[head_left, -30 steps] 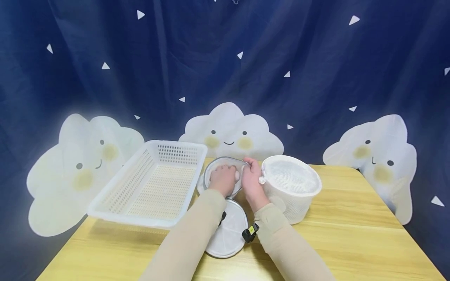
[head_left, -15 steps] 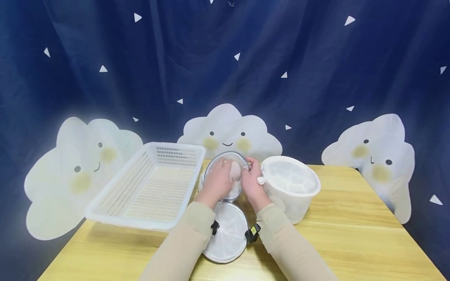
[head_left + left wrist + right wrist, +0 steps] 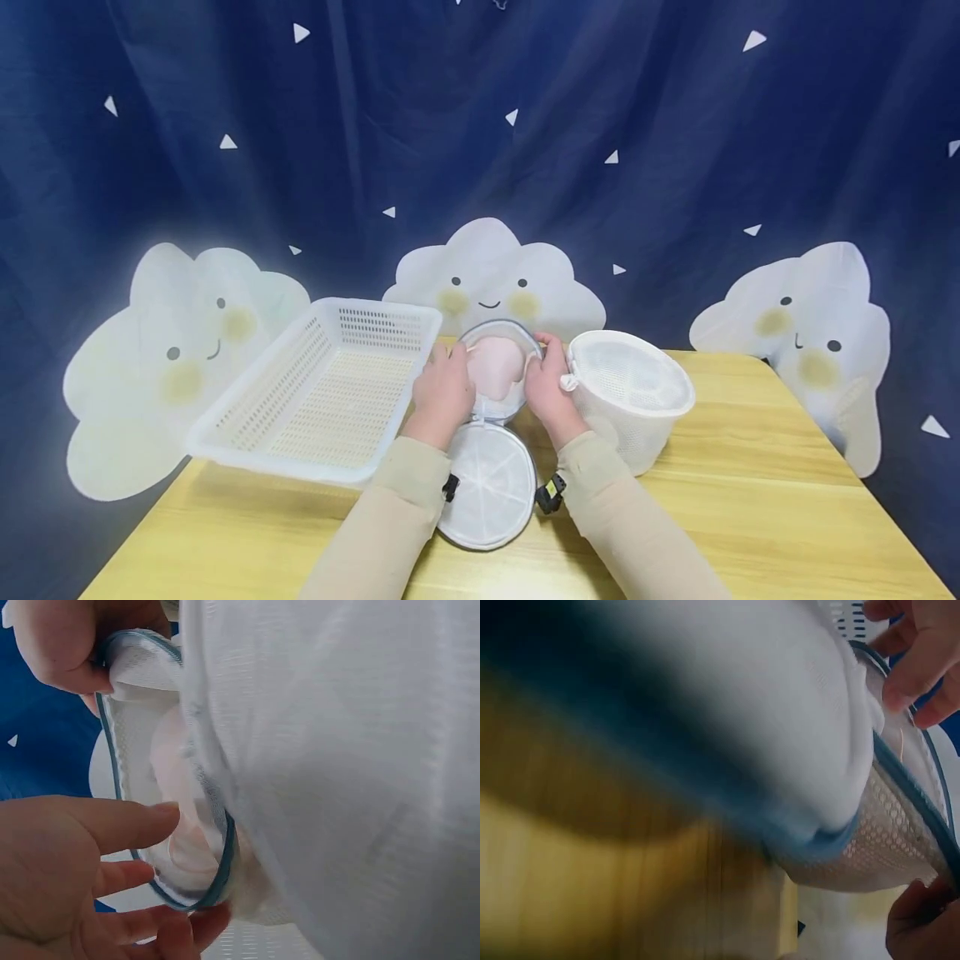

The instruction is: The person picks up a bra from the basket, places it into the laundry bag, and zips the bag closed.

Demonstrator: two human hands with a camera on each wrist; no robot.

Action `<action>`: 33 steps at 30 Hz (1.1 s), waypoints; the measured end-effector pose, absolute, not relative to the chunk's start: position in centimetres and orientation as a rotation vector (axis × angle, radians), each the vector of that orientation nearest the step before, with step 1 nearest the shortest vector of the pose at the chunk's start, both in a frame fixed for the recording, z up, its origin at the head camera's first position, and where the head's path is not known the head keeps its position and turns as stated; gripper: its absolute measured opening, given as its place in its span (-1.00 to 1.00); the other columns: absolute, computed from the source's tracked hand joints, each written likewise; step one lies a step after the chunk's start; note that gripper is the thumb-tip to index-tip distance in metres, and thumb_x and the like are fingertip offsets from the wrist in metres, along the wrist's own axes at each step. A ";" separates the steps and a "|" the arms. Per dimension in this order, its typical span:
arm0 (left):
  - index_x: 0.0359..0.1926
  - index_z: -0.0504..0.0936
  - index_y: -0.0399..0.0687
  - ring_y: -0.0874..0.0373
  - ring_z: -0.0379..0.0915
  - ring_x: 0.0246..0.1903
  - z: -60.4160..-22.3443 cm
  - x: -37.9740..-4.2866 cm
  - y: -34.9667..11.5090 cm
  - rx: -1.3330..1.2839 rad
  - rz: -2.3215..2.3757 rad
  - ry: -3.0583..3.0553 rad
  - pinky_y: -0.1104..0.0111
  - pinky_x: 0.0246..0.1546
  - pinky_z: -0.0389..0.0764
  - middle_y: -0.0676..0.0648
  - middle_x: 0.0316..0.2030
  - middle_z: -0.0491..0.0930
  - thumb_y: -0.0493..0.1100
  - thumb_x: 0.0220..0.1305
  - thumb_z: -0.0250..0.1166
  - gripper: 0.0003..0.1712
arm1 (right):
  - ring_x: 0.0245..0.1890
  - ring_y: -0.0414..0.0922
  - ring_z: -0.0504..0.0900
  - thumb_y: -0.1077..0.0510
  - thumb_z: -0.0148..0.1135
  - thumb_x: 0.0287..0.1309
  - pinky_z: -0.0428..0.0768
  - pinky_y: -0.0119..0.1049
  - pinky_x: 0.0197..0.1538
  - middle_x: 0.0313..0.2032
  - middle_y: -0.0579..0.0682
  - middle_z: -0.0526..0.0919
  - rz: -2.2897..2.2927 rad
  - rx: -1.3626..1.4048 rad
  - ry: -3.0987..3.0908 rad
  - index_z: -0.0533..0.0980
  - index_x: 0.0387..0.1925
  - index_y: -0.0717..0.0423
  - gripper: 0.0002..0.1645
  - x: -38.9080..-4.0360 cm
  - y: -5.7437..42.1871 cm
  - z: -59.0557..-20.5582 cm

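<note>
A round white mesh laundry bag [image 3: 512,410] with a blue-grey zip edge stands in the middle, its flat lid [image 3: 491,487] folded down toward me on the table. Inside lies a pale pink, smooth, rounded piece of clothing [image 3: 497,367], perhaps a bra cup. My right hand [image 3: 551,385] pinches the bag's right rim, thumb over the edge. At the left rim is my left hand [image 3: 442,387]; in the left wrist view its thumb [image 3: 146,825] extends over the opening and its fingers touch the outside. The lid covers much of both wrist views.
A white plastic basket [image 3: 429,342] with slotted walls stands to the left, close to my left hand. To the right, a closed white mesh laundry bag [image 3: 633,437] stands near my right hand. The wooden table [image 3: 787,517] ends before a blue curtain [image 3: 675,100].
My left hand has come out of the bag, let go of the pink piece and moved left to the rim. The piece now lies in plain sight. My right hand stays at the right rim.
</note>
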State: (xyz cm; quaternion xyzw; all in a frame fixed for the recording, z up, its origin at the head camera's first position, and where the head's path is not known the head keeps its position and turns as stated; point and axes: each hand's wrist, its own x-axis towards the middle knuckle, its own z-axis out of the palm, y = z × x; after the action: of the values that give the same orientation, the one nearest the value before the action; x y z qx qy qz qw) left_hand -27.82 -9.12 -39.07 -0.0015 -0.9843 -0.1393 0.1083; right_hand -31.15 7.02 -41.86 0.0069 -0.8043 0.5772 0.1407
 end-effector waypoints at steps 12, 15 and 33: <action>0.56 0.15 0.01 -0.01 0.52 -0.29 -39.6 -28.1 -9.4 -0.023 -0.799 -2.817 0.21 -0.32 0.59 -0.25 0.15 0.33 -0.34 0.36 0.10 -0.23 | 0.37 0.09 0.33 0.26 -0.10 0.40 0.29 0.02 0.37 0.39 0.22 0.35 1.524 0.108 -2.503 0.19 0.47 0.10 -0.37 -30.8 8.1 -41.8; 0.54 0.19 0.02 -0.09 0.53 -0.16 -39.0 -28.3 -9.4 0.002 -0.936 -2.721 0.13 -0.20 0.62 -0.26 0.18 0.31 -0.33 0.31 0.08 -0.22 | 0.42 0.09 0.27 0.25 -0.11 0.42 0.23 0.02 0.41 0.42 0.21 0.30 1.576 0.104 -2.488 0.17 0.48 0.09 -0.37 -30.6 8.4 -41.4; 0.13 0.44 -0.01 -0.09 0.46 0.05 -37.6 -27.9 -10.4 0.029 -1.204 -2.616 0.05 0.09 0.54 -0.14 0.15 0.33 -0.33 0.30 0.06 -0.62 | 0.19 0.13 0.41 0.30 -0.17 0.39 0.31 0.03 0.30 0.19 0.26 0.46 1.498 0.143 -2.537 0.26 0.43 0.15 -0.41 -30.7 11.6 -40.1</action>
State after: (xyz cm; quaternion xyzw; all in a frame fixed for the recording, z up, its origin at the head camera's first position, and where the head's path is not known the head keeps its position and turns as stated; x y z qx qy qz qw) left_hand -27.90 -10.40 -37.64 0.0099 -0.9006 -0.4144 0.1303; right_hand -30.72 11.56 -40.08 0.0482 -0.8562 0.5054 0.0956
